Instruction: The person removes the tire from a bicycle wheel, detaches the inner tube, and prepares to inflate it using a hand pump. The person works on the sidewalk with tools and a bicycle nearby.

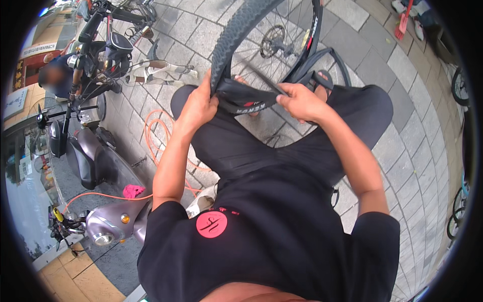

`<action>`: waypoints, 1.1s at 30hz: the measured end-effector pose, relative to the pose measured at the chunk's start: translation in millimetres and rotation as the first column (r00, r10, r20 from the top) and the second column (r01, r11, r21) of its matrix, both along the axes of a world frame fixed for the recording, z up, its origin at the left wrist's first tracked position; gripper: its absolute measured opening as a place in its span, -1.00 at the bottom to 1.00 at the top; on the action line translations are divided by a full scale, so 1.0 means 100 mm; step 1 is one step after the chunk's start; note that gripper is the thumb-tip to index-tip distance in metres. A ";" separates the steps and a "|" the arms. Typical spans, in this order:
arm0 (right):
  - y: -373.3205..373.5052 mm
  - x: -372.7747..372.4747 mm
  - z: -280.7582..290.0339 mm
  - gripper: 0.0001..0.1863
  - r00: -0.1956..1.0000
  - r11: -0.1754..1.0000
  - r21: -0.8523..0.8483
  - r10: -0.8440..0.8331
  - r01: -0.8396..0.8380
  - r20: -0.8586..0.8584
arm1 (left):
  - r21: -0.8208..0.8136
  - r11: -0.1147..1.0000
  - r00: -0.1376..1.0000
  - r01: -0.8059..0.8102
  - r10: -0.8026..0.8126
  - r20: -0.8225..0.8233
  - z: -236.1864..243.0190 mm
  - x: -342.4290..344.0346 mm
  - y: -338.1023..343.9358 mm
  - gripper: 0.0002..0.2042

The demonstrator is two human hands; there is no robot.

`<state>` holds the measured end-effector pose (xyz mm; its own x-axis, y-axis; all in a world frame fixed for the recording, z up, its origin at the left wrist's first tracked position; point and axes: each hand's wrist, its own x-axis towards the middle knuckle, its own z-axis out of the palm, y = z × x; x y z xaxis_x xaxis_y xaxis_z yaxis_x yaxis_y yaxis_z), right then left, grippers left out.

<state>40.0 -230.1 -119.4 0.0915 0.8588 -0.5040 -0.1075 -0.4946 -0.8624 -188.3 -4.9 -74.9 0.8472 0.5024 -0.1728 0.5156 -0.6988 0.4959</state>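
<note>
A bicycle wheel (276,42) with a knobby black tire (229,38) stands before me, between my seated legs. My left hand (201,100) is closed around the tire's lower left side. My right hand (297,103) grips a long, thin dark object (261,75), blurred, beside the loose lower section of tire (244,103), which has white lettering and red marks. A loop of black rubber (339,65) hangs at the wheel's right. My sandaled foot (322,80) shows beyond my right hand.
A silver scooter (108,221) with a pink cloth (133,190) and an orange hose (90,194) is at left. Another person (55,75) is among parked bikes (110,50) upper left. A red long-handled tool (401,25) stands upper right on the paving, near someone's shoes (418,30).
</note>
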 end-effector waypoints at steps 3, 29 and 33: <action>0.04 -0.19 0.22 -0.64 0.999 1.000 -0.024 0.020 -0.019 0.031 | 0.000 1.000 0.998 -0.028 0.028 -0.054 0.06 0.04 -0.03 -0.23; -1.05 0.79 1.18 -0.61 0.969 0.938 -0.306 0.209 -0.161 0.131 | -0.195 0.980 0.965 -0.032 0.081 0.248 -0.23 0.15 0.23 -0.22; -1.12 0.81 1.04 -0.59 0.628 0.834 -0.320 0.550 -0.450 0.550 | -0.412 0.911 0.949 0.019 0.113 0.294 -0.21 0.31 0.34 -0.26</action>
